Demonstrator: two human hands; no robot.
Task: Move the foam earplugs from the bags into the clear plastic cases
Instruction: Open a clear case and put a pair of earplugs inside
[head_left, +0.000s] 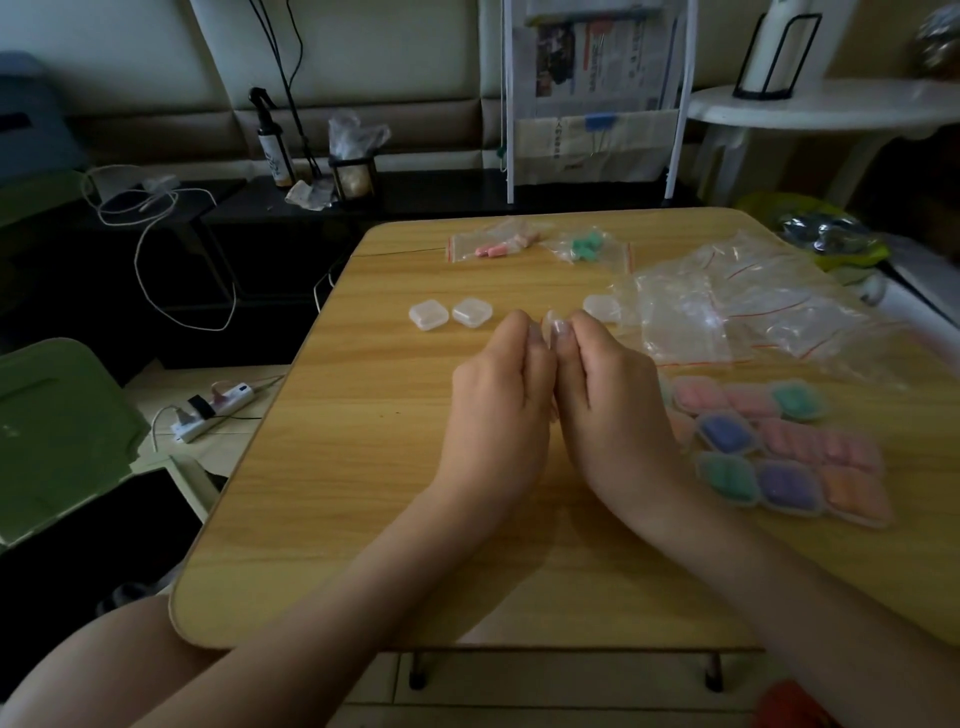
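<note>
Above the table (322, 467), left hand (498, 400) and right hand (608, 395) meet, fingertips pinching one clear case (551, 328).

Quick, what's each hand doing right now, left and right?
Left hand: fingers pinching a small clear case at its tips.
Right hand: fingers pinching the same clear case from the other side.
</note>
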